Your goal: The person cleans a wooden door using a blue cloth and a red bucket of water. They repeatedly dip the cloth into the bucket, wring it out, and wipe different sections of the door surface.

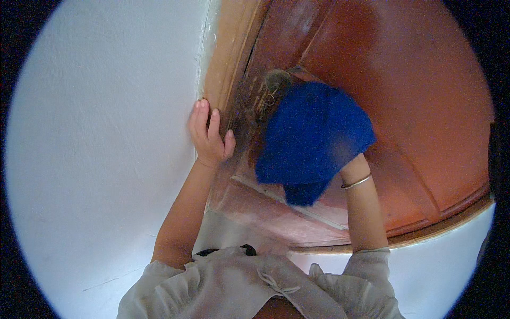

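Observation:
Palm down, my left hand (209, 133) rests on the edge of a wooden door frame (229, 48) where it meets the white wall, fingers apart and holding nothing. A blue cloth (310, 131) hangs spread out from my right hand (348, 155), which is mostly hidden by the cloth; a metal bangle (356, 182) is on that wrist. The cloth is in front of a reddish-brown wooden door (430, 99). Just left of the cloth's upper part, a small metal ring (268, 99) and a round knob-like fitting (278, 79) show on the door.
The white wall (99, 119) fills the left side, close to my left arm. Wooden trim (446, 227) curves along the door's far edge at the lower right, with more white wall beyond it.

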`<action>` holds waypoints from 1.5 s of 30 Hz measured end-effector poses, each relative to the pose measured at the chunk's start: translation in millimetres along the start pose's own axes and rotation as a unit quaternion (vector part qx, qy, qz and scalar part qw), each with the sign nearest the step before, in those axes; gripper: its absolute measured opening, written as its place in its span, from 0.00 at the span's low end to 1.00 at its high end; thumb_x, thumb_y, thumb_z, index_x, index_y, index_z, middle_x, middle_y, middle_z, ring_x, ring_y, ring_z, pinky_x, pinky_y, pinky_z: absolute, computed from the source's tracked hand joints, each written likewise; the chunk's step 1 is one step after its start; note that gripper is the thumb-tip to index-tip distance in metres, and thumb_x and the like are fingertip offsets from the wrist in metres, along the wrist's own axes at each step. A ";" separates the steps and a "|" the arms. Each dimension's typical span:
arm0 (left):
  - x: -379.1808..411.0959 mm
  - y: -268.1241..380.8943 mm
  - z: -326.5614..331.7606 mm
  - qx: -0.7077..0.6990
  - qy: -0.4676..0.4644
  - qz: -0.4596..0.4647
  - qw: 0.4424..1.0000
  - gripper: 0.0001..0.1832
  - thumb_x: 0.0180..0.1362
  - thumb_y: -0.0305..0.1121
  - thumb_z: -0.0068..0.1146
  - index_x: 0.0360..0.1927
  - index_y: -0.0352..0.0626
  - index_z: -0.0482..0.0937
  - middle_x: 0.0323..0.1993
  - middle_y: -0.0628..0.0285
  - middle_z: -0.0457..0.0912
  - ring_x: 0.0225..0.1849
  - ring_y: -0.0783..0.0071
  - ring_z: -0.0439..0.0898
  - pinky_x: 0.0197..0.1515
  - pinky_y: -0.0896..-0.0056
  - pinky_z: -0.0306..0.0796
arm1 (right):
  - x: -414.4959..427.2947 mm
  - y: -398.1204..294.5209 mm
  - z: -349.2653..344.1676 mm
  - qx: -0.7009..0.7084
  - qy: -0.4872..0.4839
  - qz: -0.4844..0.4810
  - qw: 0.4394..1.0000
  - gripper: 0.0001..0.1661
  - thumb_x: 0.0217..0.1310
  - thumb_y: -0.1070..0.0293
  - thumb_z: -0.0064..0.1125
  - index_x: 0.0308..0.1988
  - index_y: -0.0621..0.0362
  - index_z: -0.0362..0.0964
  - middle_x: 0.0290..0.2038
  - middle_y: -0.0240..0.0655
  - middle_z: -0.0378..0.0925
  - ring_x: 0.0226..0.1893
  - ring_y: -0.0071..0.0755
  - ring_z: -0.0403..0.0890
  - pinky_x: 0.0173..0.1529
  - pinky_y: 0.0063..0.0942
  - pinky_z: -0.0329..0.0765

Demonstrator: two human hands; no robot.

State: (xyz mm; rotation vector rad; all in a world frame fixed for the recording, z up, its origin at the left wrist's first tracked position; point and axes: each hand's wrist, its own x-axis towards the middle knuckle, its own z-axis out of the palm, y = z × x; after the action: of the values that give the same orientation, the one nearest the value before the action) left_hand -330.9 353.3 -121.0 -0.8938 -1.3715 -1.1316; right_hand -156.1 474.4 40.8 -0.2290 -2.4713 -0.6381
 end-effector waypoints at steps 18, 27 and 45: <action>-21.2 -14.5 -4.3 0.023 0.028 0.015 0.999 0.20 0.54 0.38 0.42 0.48 0.37 0.62 0.52 0.43 0.62 0.52 0.48 0.63 0.54 0.52 0.57 | -7.0 -55.3 24.8 0.061 -0.025 -0.100 0.993 0.19 0.50 0.57 0.45 0.41 0.54 0.68 0.39 0.43 0.71 0.40 0.42 0.71 0.45 0.36 0.67; -40.2 2.5 5.4 -0.078 0.025 -0.101 0.992 0.26 0.54 0.44 0.41 0.52 0.37 0.59 0.53 0.43 0.59 0.53 0.48 0.61 0.55 0.53 0.54 | 5.2 -46.8 39.8 0.038 -0.004 0.008 0.999 0.19 0.50 0.57 0.46 0.41 0.54 0.68 0.39 0.43 0.71 0.41 0.43 0.70 0.46 0.36 0.66; -60.2 25.7 32.1 0.026 0.003 0.007 1.000 0.25 0.50 0.37 0.43 0.52 0.37 0.59 0.54 0.41 0.57 0.54 0.44 0.59 0.53 0.49 0.53 | -75.1 10.8 33.2 0.044 -0.001 0.066 0.997 0.20 0.49 0.56 0.48 0.41 0.54 0.69 0.40 0.43 0.71 0.42 0.43 0.69 0.48 0.36 0.64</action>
State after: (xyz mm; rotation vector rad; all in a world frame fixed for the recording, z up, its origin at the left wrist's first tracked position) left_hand -307.6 395.9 -175.4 -0.8615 -1.3808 -1.0821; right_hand -107.3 498.5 -21.7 -0.3560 -2.4549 -0.4715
